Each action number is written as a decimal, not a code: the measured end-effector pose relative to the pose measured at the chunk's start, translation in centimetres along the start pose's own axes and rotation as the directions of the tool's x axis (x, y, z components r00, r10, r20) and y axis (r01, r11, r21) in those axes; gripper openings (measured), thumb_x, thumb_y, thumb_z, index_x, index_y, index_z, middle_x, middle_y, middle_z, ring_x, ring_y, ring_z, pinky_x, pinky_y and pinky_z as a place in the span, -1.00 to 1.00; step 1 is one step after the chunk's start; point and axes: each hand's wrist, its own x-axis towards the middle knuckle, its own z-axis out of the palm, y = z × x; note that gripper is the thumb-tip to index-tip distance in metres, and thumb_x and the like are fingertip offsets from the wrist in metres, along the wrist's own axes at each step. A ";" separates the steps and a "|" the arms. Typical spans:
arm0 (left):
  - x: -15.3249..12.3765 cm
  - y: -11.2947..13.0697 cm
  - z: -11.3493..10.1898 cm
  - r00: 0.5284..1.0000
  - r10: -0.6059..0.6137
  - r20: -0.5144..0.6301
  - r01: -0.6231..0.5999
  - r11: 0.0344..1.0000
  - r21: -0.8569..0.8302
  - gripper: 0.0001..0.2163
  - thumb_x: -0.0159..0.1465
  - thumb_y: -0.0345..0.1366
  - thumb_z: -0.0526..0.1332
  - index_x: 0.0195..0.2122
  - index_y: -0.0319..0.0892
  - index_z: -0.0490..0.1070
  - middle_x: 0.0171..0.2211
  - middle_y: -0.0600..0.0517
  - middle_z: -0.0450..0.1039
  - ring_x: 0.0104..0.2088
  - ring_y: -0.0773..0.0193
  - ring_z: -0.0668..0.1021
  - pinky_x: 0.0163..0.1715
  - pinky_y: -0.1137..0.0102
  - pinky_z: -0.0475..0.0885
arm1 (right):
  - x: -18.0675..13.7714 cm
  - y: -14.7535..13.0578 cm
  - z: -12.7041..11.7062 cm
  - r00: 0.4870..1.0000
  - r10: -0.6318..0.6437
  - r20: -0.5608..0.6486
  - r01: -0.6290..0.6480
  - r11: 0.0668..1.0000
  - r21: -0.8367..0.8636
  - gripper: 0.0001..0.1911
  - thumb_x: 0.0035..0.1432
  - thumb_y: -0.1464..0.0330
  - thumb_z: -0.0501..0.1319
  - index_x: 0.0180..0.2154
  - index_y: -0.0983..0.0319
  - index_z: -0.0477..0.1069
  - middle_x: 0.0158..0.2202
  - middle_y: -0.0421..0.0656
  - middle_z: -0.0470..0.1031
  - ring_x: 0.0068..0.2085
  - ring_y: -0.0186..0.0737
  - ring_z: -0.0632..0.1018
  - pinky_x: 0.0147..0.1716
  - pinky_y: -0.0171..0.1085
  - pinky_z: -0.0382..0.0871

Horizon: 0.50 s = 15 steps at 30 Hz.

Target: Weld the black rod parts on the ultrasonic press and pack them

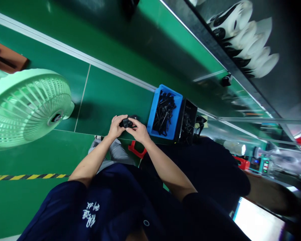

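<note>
A small black plastic part (127,123) is held between my two hands over the near edge of the green bench (110,97). My left hand (117,126) grips its left side, fingers curled round it. On the other side, my right hand (139,130) pinches the same part with thumb and fingers. More black material shows just behind the fingertips; whether it belongs to the part I cannot tell. Right of my hands stands a blue bin (152,115) holding many thin black pieces. A black bin (182,124) with dark pieces sits against its right side.
A pale green fan (37,107) stands at the left. Overhead at the right, a shelf (203,36) carries several white and black items (251,43). Close on my right is a person in dark clothing (203,170). A red handle-like piece (137,150) lies below the bench edge.
</note>
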 end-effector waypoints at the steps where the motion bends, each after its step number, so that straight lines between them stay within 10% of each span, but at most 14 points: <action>1: -0.1 -0.1 0.0 1.000 -0.004 0.003 0.004 1.000 0.003 -0.58 0.26 -0.02 0.21 0.10 -0.06 0.40 0.12 -0.10 0.48 0.15 0.01 0.47 0.26 -0.02 0.11 | 0.0 0.0 0.0 1.000 0.013 0.005 -0.013 1.000 0.005 -0.46 0.04 0.37 0.35 0.10 0.16 0.45 -0.06 -0.10 0.55 -0.16 -0.19 0.58 -0.21 -0.22 0.57; 15: -0.2 0.0 0.1 1.000 -0.007 0.001 0.007 0.994 -0.113 -0.57 0.19 -0.08 0.33 0.07 -0.05 0.41 0.11 -0.12 0.49 0.12 0.01 0.50 0.23 -0.05 0.15 | 0.1 -0.1 -0.7 0.999 -0.005 0.039 0.006 0.999 -0.038 -0.56 0.14 0.37 0.25 0.08 0.16 0.50 -0.08 -0.13 0.59 -0.21 -0.21 0.59 -0.08 -0.19 0.49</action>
